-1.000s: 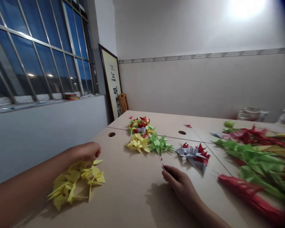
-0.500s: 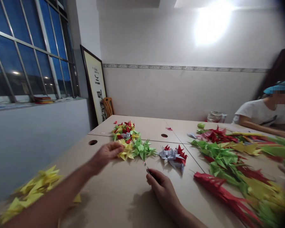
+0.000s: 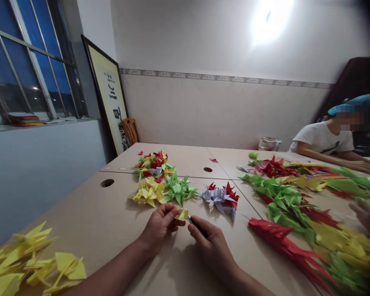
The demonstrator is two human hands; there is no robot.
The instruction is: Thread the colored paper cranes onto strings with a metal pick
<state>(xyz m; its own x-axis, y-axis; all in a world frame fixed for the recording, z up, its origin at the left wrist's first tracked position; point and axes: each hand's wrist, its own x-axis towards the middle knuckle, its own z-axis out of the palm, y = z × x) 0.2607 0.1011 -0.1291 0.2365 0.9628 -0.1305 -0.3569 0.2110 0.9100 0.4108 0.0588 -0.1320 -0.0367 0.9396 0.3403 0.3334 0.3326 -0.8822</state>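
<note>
From where I stand: yellow folded-paper pile (image 3: 69,265) far left, by the left forearm. Left hand (image 3: 160,224) pinches a small yellow paper piece (image 3: 182,214) at its fingertips, between the hands; left is nearer. Piece's long axis: too small to tell. Then a slim dark tool (image 3: 200,227), gripped in the right hand (image 3: 212,242), tip aimed up-left at the piece's right edge; contact unclear. Red paper bundle (image 3: 283,242) farther right.

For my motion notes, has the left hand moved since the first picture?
Yes: the left hand moved rightward, from left of the left table hole to its right.
</note>
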